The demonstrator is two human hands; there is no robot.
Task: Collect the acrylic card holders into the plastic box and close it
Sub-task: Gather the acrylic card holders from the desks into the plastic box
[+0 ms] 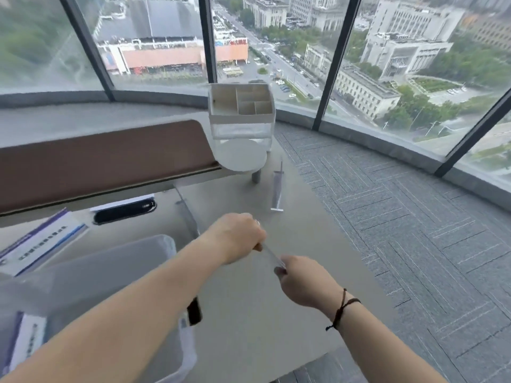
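Head view: I stand at a grey table (249,313) in a room with curved floor-to-ceiling windows (154,37) over city buildings and a grey patterned carpet (401,217) to the right of my hands. My left grip (237,236) and right grip (301,280) are both closed on the ends of one clear acrylic card holder (272,255), held between them just above the table. A second acrylic holder (277,189) lies flat beyond my hands, near a white organiser (242,111) with compartments. A third one (188,214) stands just left of my left grip. The translucent plastic box (105,272) sits open to the left, under my left forearm. Printed cards (41,239) lie beyond it; their writing is too blurred to read.
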